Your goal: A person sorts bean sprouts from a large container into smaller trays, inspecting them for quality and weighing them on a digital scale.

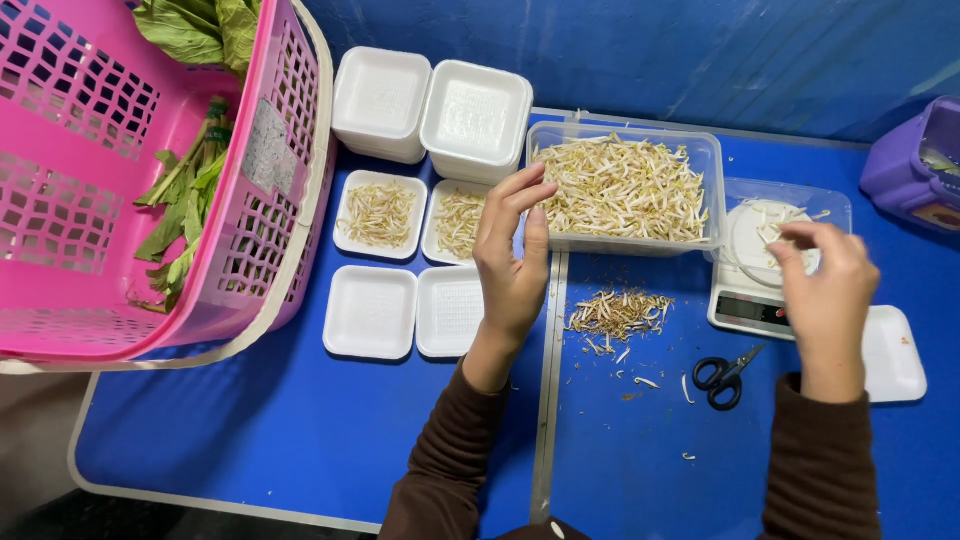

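Right hand (825, 290) fingers pinching pale bean sprouts (778, 222) over white digital scale (757, 290) nr table's right edge (portioning, prob.). Left hand (512, 255) fingers loosely spread, empty, raised beside clear plastic sprout tub (622, 190).

My sleeves (450, 455) are dark brown, the bench (300, 430) bright blue. The basket (110, 180) is pink with green leaves (185, 195); the trays (370, 312) are white, the sprouts (620, 185) pale cream.
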